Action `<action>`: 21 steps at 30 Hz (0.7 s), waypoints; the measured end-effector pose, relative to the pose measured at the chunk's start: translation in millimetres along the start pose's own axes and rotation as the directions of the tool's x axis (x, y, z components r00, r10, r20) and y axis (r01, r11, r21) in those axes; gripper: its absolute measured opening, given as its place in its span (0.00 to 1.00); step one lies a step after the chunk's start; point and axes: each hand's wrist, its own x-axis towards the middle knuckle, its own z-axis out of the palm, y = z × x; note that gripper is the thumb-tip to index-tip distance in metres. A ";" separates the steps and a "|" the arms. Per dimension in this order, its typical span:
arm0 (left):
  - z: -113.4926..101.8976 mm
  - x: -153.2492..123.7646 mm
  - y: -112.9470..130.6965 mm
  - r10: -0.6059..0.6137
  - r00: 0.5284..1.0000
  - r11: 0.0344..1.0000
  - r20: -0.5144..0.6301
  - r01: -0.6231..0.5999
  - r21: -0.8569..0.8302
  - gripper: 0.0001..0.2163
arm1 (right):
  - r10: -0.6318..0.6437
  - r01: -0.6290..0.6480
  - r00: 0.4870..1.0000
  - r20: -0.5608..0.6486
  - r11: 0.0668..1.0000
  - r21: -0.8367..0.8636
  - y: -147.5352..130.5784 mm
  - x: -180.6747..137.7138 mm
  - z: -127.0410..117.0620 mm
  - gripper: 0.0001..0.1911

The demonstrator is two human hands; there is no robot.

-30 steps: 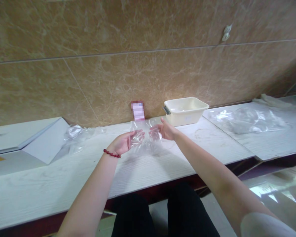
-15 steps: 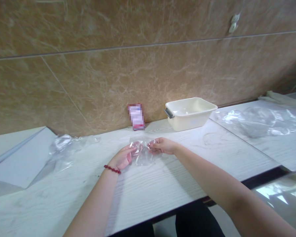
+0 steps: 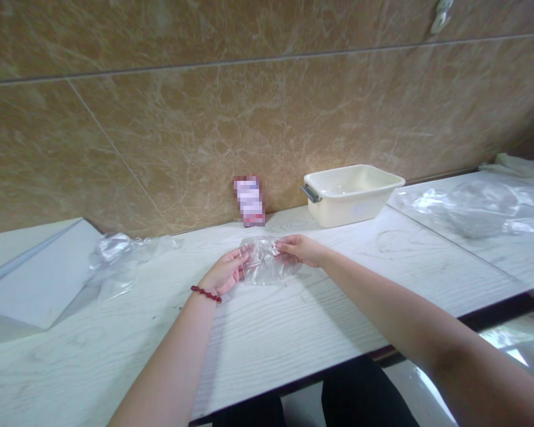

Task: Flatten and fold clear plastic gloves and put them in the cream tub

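A small clear plastic bag (image 3: 267, 268) is stretched between my two hands, just above the white wood-grain table (image 3: 267, 332). My left hand (image 3: 226, 270), with a red bead bracelet (image 3: 206, 293) on its wrist, pinches the bag's left edge between thumb and fingers. On the opposite side, my right hand (image 3: 301, 249) grips the bag near its upper right, fingers closed on the film. Whether anything lies inside the bag I cannot make out. Behind the hands a phone-like object (image 3: 250, 201), blurred in the picture, leans on the wall.
A cream plastic bin (image 3: 353, 204) with a grey handle stands against the wall, right of the hands. More clear plastic bags (image 3: 480, 204) lie on the right-hand table. At the left, a white box (image 3: 44, 279) sits beside crumpled clear plastic (image 3: 115, 255). The table's front edge is near my legs.
The camera view has tilted slightly down, so everything sits a little higher in the picture. Both hands still hold the bag, its film shifted slightly between them.
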 end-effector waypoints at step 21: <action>3.5 0.8 0.5 0.088 0.990 0.992 -0.109 -0.096 -0.077 0.07 | -0.103 0.106 0.994 -0.045 0.993 0.061 4.8 8.1 -3.3 0.07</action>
